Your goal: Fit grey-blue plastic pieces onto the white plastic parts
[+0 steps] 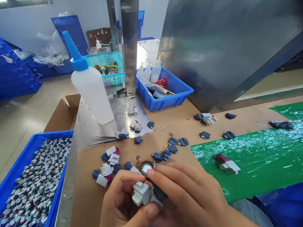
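My left hand (126, 204) is closed around a small white blocky piece (141, 193) at the lower middle of the view. Fingers of my right hand (187, 193) press on a dark part (159, 192) joined to or touching that piece; its lower side is hidden by the fingers. Just beyond the fingertips lies a round cap (146, 167) with a pale liquid-like centre. White, dark blue and maroon pieces (106, 169) lie on the cardboard left of the hands. Several dark blue parts (166, 154) are scattered behind them.
A white bottle with a blue nozzle (92, 93) stands at the back left. Behind are a blue tray of tools (166, 102) and a teal basket (113, 81). A blue bin (7, 190) full of small pieces is at left. Green sheeting (256, 155) covers the right side.
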`<action>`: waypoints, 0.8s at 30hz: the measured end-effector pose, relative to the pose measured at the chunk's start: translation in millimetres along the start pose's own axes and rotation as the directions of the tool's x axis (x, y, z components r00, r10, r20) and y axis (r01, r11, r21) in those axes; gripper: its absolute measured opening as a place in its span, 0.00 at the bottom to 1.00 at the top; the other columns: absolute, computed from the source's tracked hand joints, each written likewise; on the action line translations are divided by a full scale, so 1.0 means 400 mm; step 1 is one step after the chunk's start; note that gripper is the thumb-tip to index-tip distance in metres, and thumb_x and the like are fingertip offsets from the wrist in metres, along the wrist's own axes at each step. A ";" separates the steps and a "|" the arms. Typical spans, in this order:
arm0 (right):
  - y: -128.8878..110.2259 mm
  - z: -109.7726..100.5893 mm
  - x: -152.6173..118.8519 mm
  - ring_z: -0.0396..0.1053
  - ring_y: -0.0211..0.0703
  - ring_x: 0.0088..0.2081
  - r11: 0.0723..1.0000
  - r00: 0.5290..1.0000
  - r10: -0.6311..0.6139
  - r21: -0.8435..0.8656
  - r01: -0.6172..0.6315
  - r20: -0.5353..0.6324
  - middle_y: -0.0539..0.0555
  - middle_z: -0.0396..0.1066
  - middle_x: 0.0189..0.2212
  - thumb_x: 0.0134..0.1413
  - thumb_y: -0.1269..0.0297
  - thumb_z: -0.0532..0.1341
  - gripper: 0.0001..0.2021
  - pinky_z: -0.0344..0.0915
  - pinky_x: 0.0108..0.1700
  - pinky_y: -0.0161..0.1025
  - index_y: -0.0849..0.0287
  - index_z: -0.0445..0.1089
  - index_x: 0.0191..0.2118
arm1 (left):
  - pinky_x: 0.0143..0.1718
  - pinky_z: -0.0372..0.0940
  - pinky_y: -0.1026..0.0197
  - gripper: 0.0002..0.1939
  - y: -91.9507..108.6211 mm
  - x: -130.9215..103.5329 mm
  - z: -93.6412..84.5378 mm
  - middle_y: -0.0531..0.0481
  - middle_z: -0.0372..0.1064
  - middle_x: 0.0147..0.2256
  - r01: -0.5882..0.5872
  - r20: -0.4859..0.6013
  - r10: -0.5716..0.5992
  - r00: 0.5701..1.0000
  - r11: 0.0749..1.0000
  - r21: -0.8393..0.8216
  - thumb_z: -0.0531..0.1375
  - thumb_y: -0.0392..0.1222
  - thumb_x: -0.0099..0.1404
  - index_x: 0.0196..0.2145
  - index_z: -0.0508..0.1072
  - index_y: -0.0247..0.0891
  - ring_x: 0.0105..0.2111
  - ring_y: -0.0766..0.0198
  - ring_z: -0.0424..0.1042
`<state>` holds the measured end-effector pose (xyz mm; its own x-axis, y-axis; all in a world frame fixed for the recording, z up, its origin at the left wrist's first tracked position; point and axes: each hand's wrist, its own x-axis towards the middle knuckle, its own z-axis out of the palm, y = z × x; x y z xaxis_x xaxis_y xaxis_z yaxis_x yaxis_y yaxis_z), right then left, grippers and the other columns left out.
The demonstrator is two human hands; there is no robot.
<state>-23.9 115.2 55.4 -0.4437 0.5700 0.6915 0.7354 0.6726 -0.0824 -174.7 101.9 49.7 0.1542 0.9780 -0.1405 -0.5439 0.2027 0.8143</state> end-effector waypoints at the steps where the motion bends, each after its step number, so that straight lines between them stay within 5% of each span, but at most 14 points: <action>1: -0.001 0.006 0.001 0.72 0.43 0.34 1.000 1.000 0.006 -0.011 -0.006 -0.007 0.55 0.76 0.35 0.63 0.49 0.54 0.22 0.67 0.32 0.41 0.65 0.64 0.48 | 0.28 0.59 0.77 0.12 0.000 0.001 -0.003 0.58 0.73 0.25 0.032 -0.001 -0.032 0.999 0.999 -0.033 0.73 0.41 0.51 0.34 0.77 0.43 0.24 0.76 0.66; 6: -0.002 0.017 0.015 0.71 0.44 0.31 1.000 1.000 0.022 -0.007 -0.022 -0.014 0.56 0.76 0.33 0.61 0.39 0.48 0.30 0.64 0.31 0.42 0.66 0.66 0.45 | 0.25 0.55 0.75 0.16 0.002 0.000 -0.014 0.56 0.71 0.22 0.109 0.029 -0.106 0.994 0.988 -0.106 0.75 0.43 0.46 0.31 0.76 0.40 0.21 0.76 0.61; 15: -0.009 0.042 0.025 0.63 0.42 0.25 0.996 0.999 -0.003 0.085 0.007 -0.043 0.54 0.67 0.21 0.66 0.55 0.49 0.20 0.59 0.27 0.41 0.63 0.69 0.29 | 0.23 0.48 0.71 0.19 0.006 -0.002 -0.031 0.57 0.65 0.20 0.170 0.042 -0.167 0.985 0.982 -0.083 0.75 0.49 0.44 0.29 0.74 0.40 0.20 0.75 0.54; 24: -0.017 0.035 0.027 0.58 0.42 0.23 0.998 0.999 -0.020 0.061 0.023 -0.046 0.53 0.64 0.18 0.69 0.58 0.41 0.27 0.56 0.26 0.41 0.62 0.68 0.25 | 0.23 0.47 0.71 0.17 0.006 -0.003 -0.037 0.57 0.65 0.20 0.164 0.063 -0.159 0.985 0.982 -0.093 0.74 0.48 0.46 0.30 0.74 0.41 0.19 0.76 0.54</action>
<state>-41.0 123.4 53.5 -0.4346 0.5340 0.7252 0.6926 0.7129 -0.1098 -188.5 101.8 43.8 0.2900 0.9284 -0.2325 -0.5858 0.3643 0.7239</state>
